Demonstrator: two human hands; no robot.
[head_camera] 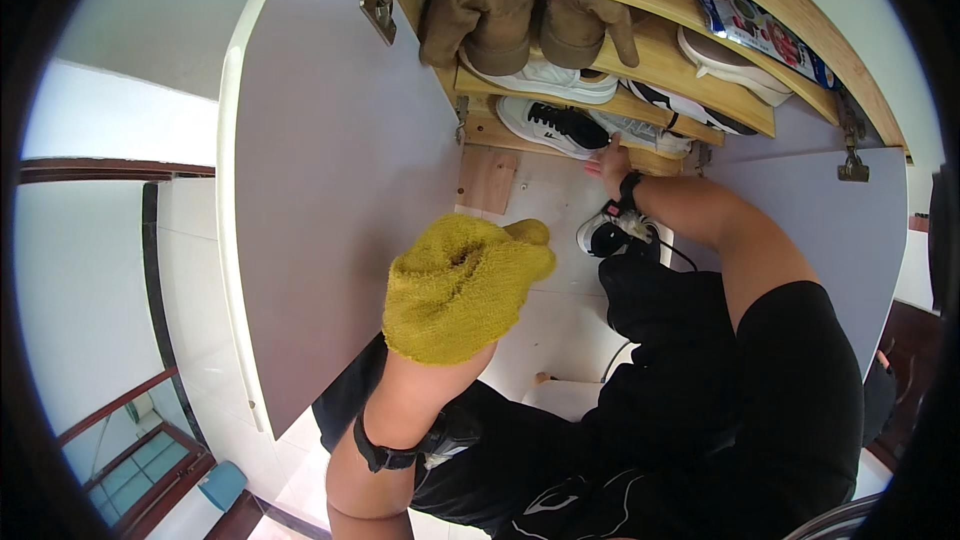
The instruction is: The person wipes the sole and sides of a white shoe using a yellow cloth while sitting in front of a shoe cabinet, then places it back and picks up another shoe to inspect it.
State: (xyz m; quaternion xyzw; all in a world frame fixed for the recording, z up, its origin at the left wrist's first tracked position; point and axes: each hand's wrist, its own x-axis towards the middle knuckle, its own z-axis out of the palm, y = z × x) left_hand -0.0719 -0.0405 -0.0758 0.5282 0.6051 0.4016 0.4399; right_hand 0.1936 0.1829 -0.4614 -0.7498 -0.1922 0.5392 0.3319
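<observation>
A fuzzy yellow cleaning mitt (461, 289) covers my left hand (480, 281), which is held in front of the open cabinet door; its fingers are hidden inside. My right hand (611, 165) reaches to the lowest shelf, at the toe of a white sneaker with black laces (544, 124). Beside that shoe, a grey-and-white sneaker (637, 131) lies partly behind my fingers. How the fingers of the right hand meet the shoe is too small to tell.
Cabinet doors stand open at left (330, 165) and right (817, 225). Higher shelves hold brown boots (487, 22), white shoes (555, 81), a beige shoe (731, 64) and a printed packet (772, 34). A wooden board (487, 180) lies at the cabinet's base.
</observation>
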